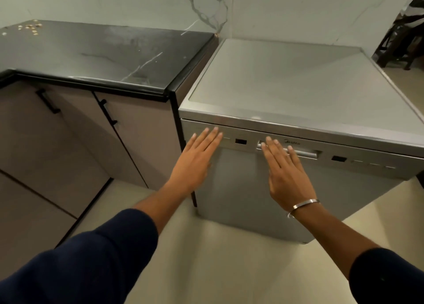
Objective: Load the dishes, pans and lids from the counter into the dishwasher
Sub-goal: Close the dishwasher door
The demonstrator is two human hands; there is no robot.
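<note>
The dishwasher stands right in front of me, silver, door closed, its flat grey top bare and its front edge running across just above my fingers. My left hand is flat, fingers straight and together, fingertips up at the left end of the control strip, near the door's left edge. It grips nothing. My right hand is flat too, fingers straight and slightly spread, lying over the left end of the door handle; whether it presses the handle or only hovers in front of it I can't tell. It holds nothing either. A metal bangle sits on my right wrist, and dark blue sleeves cover both forearms.

Two small dark windows sit in the control strip, one between my hands, the other right of the handle.

To the left, the dishwasher's side stands just beside the end panel of the cabinet run, a narrow dark gap between them. The black marble tabletop stops in a rounded corner close to the machine's back left corner, its lip overhanging the cabinet doors with their black bar handles. A scatter of small pale crumbs lies at its far left end.

Pale floor spreads open below my arms and out past the machine's right side. Marble-patterned wall backs everything; dark furniture legs show at far right.
</note>
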